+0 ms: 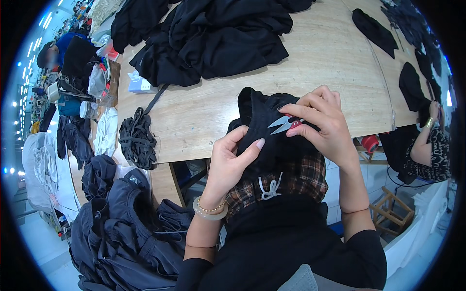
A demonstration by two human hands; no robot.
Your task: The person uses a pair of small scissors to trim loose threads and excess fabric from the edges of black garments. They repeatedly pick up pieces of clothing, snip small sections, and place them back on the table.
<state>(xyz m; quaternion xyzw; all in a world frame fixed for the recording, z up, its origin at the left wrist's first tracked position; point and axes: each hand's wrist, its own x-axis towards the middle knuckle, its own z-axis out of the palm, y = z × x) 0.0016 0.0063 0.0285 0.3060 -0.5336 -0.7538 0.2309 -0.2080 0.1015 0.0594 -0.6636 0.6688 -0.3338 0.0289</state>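
A black garment (257, 114) with a gathered band lies over my lap and the table's front edge. My left hand (232, 157) pinches its edge between thumb and fingers. In my right hand (323, 121) is a pair of red-handled thread snips (280, 125), the blades parted and pointing left against the black cloth. The blade tips are close to the band's seam; any thread there is too small to make out.
On the wooden table (320, 63) lie a heap of black cloth (218, 39), a small box (141, 83) and a bundle of dark strips (137, 138). Dark garments (126, 233) pile up at my left. Another person's arm (424, 140) is at the far right, near a wooden stool (392, 211).
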